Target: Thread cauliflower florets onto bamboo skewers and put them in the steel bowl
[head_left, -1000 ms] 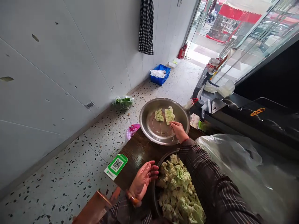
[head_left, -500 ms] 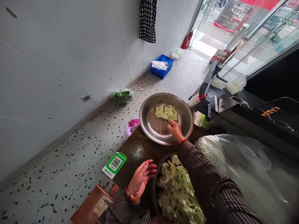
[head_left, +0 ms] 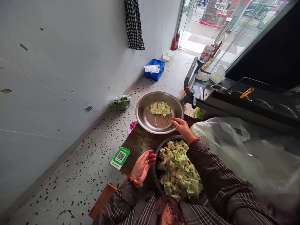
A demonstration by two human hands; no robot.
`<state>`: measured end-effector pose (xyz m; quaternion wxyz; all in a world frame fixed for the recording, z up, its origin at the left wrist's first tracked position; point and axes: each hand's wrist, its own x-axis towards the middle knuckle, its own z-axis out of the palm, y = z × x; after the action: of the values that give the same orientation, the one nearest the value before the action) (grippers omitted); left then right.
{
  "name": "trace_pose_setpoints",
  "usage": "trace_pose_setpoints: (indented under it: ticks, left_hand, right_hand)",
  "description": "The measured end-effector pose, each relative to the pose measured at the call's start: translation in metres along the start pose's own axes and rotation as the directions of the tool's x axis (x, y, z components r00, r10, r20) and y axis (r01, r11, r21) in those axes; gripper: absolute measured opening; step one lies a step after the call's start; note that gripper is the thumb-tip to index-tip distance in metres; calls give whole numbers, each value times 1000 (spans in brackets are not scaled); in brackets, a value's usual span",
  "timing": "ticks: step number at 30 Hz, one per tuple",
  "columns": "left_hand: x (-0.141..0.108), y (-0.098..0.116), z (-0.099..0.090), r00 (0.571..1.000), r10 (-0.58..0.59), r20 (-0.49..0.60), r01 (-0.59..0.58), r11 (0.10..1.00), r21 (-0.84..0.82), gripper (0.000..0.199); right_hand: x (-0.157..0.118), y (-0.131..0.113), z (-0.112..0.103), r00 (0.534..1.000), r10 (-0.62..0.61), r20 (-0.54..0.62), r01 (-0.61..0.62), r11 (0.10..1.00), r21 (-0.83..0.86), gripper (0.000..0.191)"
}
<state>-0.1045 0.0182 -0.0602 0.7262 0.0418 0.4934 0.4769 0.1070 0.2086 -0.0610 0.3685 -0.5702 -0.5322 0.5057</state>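
Inside the wide silver metal basin [head_left: 143,115], I see pale-green cauliflower pieces [head_left: 160,108] on thin pale sticks [head_left: 162,120]. Near the rim, my right hand [head_left: 184,127] has fingers set narrow; I cannot tell whether they grip a stick. My left hand [head_left: 142,165], fingers loosely wide, is beside a round dark pot [head_left: 155,178].

The far basin [head_left: 142,110] is showing smooth, glossy metal. The table [head_left: 140,140] is presenting grained wood with a slight sheen. The near florets [head_left: 179,168] are exhibiting a rough, matt surface. On the right, the bag [head_left: 225,134] is reflecting light from thin, creased plastic. Far off, the crate [head_left: 159,72] is displaying rigid plastic; the checked hanging [head_left: 134,28] is presenting matt cloth.
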Motion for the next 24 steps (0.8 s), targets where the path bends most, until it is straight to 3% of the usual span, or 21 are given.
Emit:
trace_pose_setpoints:
  ticks: [2, 6, 10, 13, 16, 18, 20, 24]
  left_hand:
    - [-7, -4, 11, 1000, -13, 26, 12, 999, 31, 27]
    - [-20, -14, 31, 996, -46, 70, 39, 993, 107, 21]
    - [-25, -24, 45, 992, -103, 73, 89, 980, 178, 20]
    - [-27, -32, 53, 989, -129, 79, 107, 966, 234, 21]
    - [-29, -38, 60, 987, -133, 89, 102, 954, 283, 21]
    - [-30, -42, 65, 986, -134, 99, 97, 945, 313, 20]
    - [-33, -45, 70, 985, -134, 106, 91, 937, 337, 19]
    - [-41, -46, 77, 982, -157, 103, 108, 922, 373, 21]
  right_hand:
    - [-46, -12, -24, 1000, 23, 12, -25, 991, 128, 43]
    - [-140, -10, -74, 992, 61, -109, -31, 967, 252, 41]
    - [-220, 23, -118, 952, 168, -255, -86, 949, 304, 39]
    - [-268, 62, -146, 872, 292, -393, -148, 922, 358, 43]
    - [-304, 109, -165, 761, 373, -532, -199, 913, 356, 47]
    - [-319, 142, -170, 730, 362, -580, -256, 931, 259, 49]
    - [-329, 172, -170, 741, 294, -603, -333, 942, 50, 50]
    - [-339, 212, -161, 740, 233, -630, -371, 924, -94, 35]
